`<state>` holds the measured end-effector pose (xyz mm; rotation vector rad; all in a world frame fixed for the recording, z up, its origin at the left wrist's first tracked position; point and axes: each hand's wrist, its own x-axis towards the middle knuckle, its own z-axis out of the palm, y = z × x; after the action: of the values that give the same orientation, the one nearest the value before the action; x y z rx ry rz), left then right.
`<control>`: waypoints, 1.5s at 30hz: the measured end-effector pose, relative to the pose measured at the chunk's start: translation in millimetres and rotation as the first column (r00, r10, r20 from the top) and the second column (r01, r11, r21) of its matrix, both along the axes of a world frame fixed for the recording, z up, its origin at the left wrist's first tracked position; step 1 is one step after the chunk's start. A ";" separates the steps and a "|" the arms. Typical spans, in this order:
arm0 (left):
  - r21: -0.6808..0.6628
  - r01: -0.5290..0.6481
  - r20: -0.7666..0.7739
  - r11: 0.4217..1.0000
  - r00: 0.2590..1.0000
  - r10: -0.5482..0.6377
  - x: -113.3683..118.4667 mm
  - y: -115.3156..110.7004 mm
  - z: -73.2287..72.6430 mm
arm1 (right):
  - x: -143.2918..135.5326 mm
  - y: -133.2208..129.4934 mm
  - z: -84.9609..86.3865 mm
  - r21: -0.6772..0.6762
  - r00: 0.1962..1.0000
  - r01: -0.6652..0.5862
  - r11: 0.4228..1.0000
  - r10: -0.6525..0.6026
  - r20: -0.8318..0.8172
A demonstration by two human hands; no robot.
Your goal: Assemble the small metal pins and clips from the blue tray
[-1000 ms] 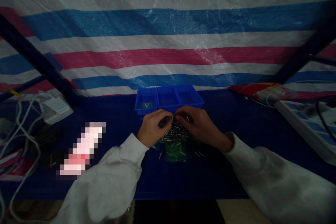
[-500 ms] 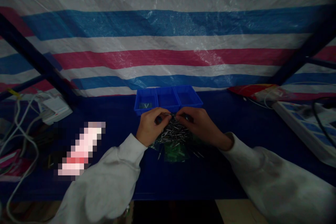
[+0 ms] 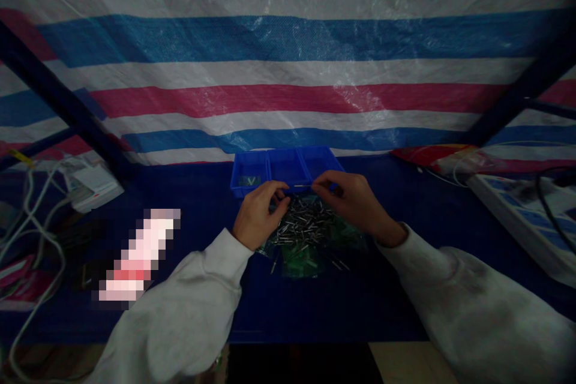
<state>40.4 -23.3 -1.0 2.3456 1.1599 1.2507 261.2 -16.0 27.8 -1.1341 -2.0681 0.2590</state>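
A loose pile of small, thin silver metal pins (image 3: 302, 223), possibly rivets, lies on the blue table (image 3: 288, 309) between my hands. My right hand (image 3: 353, 197) pinches one thin metal pin (image 3: 300, 186) between thumb and forefinger above the pile, its tip pointing left. On the pile's left side, my left hand (image 3: 261, 210) is open, with thumb and forefinger apart. Green plastic packets (image 3: 299, 263) sit at the near edge of the pile. Just behind the hands stands a blue three-compartment tray (image 3: 266, 169); a small clear packet (image 3: 249, 181) rests in its left compartment.
To the left are tangled white cables (image 3: 31, 204), a white box (image 3: 95, 183) and a pixelated patch. A white panel-like case (image 3: 517, 222) lies at right, behind it a red and yellow bag (image 3: 432, 156). Striped sheeting (image 3: 288, 42) hangs at the back.
My right hand has moved up and to the right, away from the left, with a pin in its fingertips. My left thumb and forefinger have parted, exposing more of the pile.
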 end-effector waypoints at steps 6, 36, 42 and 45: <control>0.016 -0.016 -0.026 1.000 1.000 0.016 -0.4 -0.5 0.9 | 12.5 16.4 -5.2 0.102 0.978 0.204 0.974 -0.207 0.027; 0.029 0.132 -0.524 0.991 0.846 -0.098 -3.9 12.7 2.0 | -8.4 -0.9 -32.0 -0.006 0.912 -0.075 0.997 0.071 0.403; 0.089 0.109 -0.470 0.990 0.881 -0.055 -5.4 7.7 5.3 | -11.7 -5.4 -25.5 0.015 0.940 -0.119 0.993 0.107 0.324; 0.135 0.095 -0.420 0.986 0.907 -0.030 -4.7 3.5 7.5 | -14.7 -8.9 -22.9 0.024 0.951 -0.154 0.988 0.141 0.276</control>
<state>35.8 -19.7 6.5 2.8387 1.1219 0.8625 246.5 -24.8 4.9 -1.0361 -2.3955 0.1317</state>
